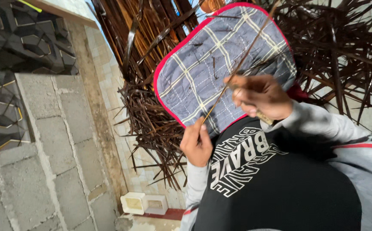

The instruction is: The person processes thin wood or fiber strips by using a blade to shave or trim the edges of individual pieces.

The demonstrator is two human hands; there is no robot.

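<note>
Left hand (196, 143) pinches the thin brown palm-leaf rib (233, 72) at seven o'clock while right hand (261, 96), fingers clamped round a small blade handle, seems mid-scrape over the grey checked red-edged cloth (194, 68); next stroke needs steady tension.

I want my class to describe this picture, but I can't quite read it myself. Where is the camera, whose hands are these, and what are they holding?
There is one picture, taken by a camera worn on a person's head and looking down, so the scene appears tilted. The two bare hands belong to that person, who wears a black top with grey sleeves. The left hand pinches the lower end of a long thin brown strip, like a dried leaf rib. The right hand grips the strip higher up and also holds something small and pale that I cannot make out. Over the lap lies a grey checked quilted cloth with a red edge. Behind it is a heap of dark dried leaf strips. To the left stands a grey block wall.
</note>
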